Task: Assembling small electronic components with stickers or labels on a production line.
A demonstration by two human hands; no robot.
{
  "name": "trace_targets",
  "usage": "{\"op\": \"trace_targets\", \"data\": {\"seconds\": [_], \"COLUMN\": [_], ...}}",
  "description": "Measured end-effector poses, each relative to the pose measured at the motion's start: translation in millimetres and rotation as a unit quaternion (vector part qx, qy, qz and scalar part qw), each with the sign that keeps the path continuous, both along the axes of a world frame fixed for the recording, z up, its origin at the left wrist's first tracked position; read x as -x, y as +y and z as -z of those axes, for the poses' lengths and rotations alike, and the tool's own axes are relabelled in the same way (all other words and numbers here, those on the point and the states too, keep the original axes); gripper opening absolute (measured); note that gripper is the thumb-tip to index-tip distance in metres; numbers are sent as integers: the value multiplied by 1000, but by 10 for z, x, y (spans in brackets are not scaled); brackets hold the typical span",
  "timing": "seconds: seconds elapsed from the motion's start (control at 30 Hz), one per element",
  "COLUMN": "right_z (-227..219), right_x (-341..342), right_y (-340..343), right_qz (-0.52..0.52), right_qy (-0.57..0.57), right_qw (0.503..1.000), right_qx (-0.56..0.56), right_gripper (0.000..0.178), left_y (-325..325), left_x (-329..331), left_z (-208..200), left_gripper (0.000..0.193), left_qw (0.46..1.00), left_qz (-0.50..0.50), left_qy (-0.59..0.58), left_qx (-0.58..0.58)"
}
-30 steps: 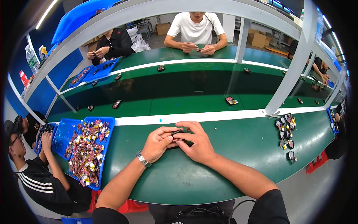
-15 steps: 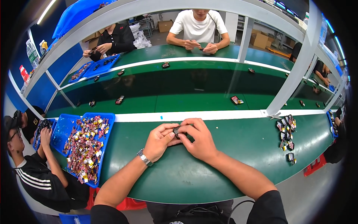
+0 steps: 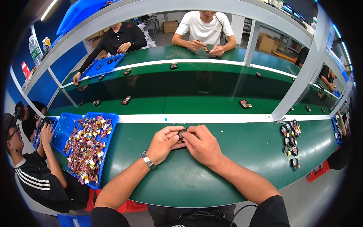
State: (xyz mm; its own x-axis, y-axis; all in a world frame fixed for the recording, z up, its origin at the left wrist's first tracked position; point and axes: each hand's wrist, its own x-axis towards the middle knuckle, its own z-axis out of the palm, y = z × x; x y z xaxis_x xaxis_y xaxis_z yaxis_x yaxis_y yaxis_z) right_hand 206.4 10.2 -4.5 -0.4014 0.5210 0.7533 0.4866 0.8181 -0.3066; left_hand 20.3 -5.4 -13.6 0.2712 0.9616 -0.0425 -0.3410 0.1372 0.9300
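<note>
Over the green bench (image 3: 181,178), both hands are closed on one small black plastic housing (image 3: 182,133), with a little red and dark detail inside it. My left hand (image 3: 162,144) grips its left side, thumb on top; a metal watch is on that wrist. The fingertips of my right hand (image 3: 203,145) press on the housing's right part and hide much of it. To the left of my hands, a blue tray (image 3: 103,166) is heaped with small wired parts (image 3: 86,151) in red, yellow and white. Several similar black housings with parts in them (image 3: 290,134) lie grouped at the right.
A green conveyor belt (image 3: 204,108) carrying scattered black units (image 3: 245,104) runs beyond a white rail (image 3: 211,118). A grey metal post (image 3: 298,75) rises at the right. Co-workers sit at the left (image 3: 32,181) and across the belt (image 3: 206,32). Another blue tray (image 3: 60,130) adjoins mine.
My right fingers have shifted over the housing, covering more of its right part. Across the belt at left, a co-worker has reached an arm down toward the belt. The view has shifted slightly.
</note>
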Motion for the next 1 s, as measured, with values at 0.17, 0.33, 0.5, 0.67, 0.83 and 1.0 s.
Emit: {"op": "trace_targets", "data": {"seconds": [0.17, 0.33, 0.5, 0.67, 0.83, 1.0], "right_z": [-1, 11, 32, 47, 55, -7], "right_x": [16, 35, 45, 26, 19, 36], "right_y": [6, 2, 19, 62, 100, 87], "right_qz": [-6, 1, 4, -9, -23, -53], "right_qy": [1, 8, 23, 35, 30, 22], "right_qw": [1000, 1000, 1000, 999, 999, 998], "right_qx": [-6, -5, 10, -1, -27, -31], "right_gripper": [25, 24, 22, 21, 21, 19], "left_y": [-1, -5, -13, -19, -13, -7], "left_x": [13, 4, -10, -19, -25, -48], "left_z": [10, -8, -14, -24, -35, 12], "left_gripper": [30, 31, 30, 29, 26, 24], "left_qw": [1000, 1000, 1000, 1000, 1000, 996], "left_qz": [-4, -6, -12, -14, -22, -65], "left_qy": [7, 12, 23, 18, 0, 55], "left_qx": [-6, -8, -8, -2, 14, -22]}}
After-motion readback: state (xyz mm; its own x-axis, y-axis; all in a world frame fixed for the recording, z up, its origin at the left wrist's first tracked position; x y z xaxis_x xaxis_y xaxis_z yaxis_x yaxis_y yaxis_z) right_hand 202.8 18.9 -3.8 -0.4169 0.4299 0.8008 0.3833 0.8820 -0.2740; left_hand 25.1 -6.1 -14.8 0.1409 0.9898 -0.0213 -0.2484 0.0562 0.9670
